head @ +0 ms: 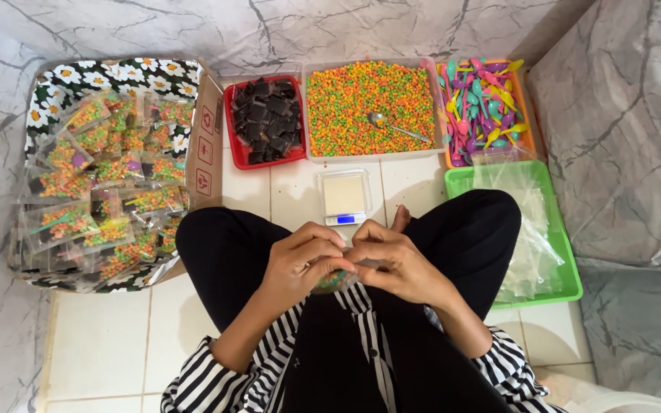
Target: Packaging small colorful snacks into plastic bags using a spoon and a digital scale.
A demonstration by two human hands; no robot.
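white tiled floor [116, 336] between grey marbled walls [629, 138], both hands' fingers [323, 252] pinched on a small candy packet [336, 280]

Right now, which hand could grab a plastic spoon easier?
Probably the right hand: the orange tray of plastic spoons lies on its side. The left hand is farther away; both grip a small candy bag.

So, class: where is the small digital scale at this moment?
In the head view, the scale sits on the tiled floor at centre, below the tray of coloured candy, just beyond the person's knees.
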